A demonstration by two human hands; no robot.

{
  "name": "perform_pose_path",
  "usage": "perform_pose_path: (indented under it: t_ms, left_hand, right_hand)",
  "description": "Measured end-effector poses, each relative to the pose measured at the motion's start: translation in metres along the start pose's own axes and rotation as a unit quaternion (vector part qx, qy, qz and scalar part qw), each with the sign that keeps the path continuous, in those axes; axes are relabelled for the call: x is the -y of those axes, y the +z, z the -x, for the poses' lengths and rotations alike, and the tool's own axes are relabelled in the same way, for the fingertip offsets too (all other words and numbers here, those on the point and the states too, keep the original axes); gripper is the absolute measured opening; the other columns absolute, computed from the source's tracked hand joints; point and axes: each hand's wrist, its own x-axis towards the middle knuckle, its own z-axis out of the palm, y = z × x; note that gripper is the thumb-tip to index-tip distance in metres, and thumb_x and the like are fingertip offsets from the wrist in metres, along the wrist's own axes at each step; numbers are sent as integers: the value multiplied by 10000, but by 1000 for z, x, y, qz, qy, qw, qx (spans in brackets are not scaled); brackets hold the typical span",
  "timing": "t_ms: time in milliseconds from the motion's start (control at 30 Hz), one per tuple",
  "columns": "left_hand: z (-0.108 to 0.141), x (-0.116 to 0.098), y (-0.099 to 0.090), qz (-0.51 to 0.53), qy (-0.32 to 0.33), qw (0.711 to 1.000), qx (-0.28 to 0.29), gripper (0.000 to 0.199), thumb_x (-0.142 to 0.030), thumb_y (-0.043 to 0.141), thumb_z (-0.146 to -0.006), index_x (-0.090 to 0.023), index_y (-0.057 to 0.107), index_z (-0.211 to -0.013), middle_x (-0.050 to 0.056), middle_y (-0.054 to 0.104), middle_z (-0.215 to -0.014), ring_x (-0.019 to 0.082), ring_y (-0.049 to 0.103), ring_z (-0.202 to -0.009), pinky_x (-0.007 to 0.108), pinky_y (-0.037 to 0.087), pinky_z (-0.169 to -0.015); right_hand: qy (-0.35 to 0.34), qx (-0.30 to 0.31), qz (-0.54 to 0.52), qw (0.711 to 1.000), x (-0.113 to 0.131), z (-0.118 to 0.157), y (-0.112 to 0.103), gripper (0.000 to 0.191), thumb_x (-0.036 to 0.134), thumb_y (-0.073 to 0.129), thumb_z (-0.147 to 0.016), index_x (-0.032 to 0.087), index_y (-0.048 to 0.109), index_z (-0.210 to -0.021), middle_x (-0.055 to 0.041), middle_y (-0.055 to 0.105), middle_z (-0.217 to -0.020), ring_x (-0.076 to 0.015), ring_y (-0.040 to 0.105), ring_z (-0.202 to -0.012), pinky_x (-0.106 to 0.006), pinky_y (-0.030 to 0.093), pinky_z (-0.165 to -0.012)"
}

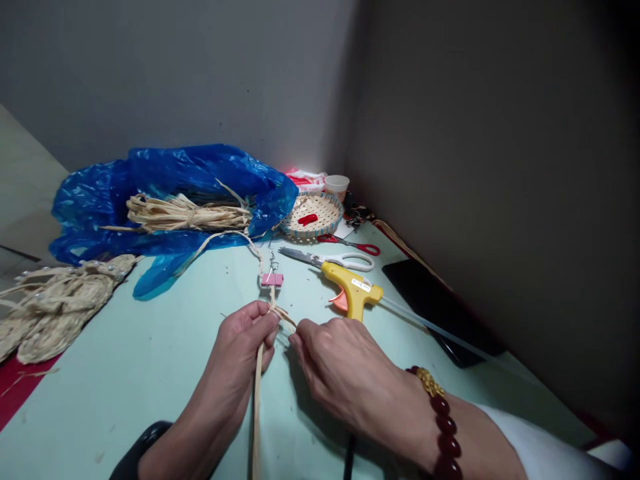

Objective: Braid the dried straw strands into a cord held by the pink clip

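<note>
Head view: work with plant-fibre strips on a pale green tabletop (200,407). The fibre strand (257,407) lies at the centre, running from the pink binder clip (272,281) toward the near edge of the view; the clip grips it just beyond the fingertips. Left hand (250,333): thumb and fingers are pressed together, pinching the strand close below the clip, where several strips cross. Right hand (340,360): thumb and forefinger pinch the end of a thin side strip (286,317) drawn out to the right; a dark red bead bracelet (446,425) circles the wrist. Beyond the clip, a thin twisted cord (259,257) curves back toward a blue plastic bag (90,207), on which a tied fibre bundle (187,215) rests. Right of the clip lie white-handled scissors (356,261), red-handled scissors (369,249) and a yellow glue gun (357,287), a translucent stick projecting from its rear. Farther back, a round woven basket (325,227) holds a small red object (307,219), with a cup (337,184) just behind. Far left: woven fibre pieces (75,307). Right: a flat black object (425,293).
</note>
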Motion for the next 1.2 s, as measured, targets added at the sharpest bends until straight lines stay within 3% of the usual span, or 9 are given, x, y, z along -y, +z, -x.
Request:
perform_pose_path:
  t_ms: [367,533,1033,1200]
  left_hand:
    - [0,1,-2,3,0,1000,13,208,-265,640,-775,-169,505,-649,-89,402,-526,16,276,-381,141,175,-370]
    - [0,1,-2,9,-7,1000,16,166,-238,658,-751,-159,536,-671,-85,405,-532,13,260,-391,135,170,-364]
    - [-1,0,-1,-3,1,1000,6,211,-273,677,-750,-172,517,-656,-83,416,-533,21,297,-404,121,209,-368]
    - [0,-1,0,-3,8,1000,1,193,-257,655,-756,-170,515,-654,-82,417,-527,25,297,-409,129,222,-375]
  right_hand:
    - [-37,9,11,999,-10,1,-3,102,153,417,-873,135,510,-912,-21,556,-557,-154,475,-438,-292,205,-456]
    - [-32,37,37,998,-9,3,-9,155,129,464,-804,134,495,-955,-13,537,-557,-178,494,-456,-303,181,-444]
    - [-34,45,50,997,-6,-6,-5,211,120,478,-769,126,521,-976,-26,568,-558,-180,493,-430,-311,211,-469]
    - [7,11,10,1000,-7,-5,-14,108,118,432,-813,189,513,-821,-3,526,-583,-132,381,-436,-298,172,-473]
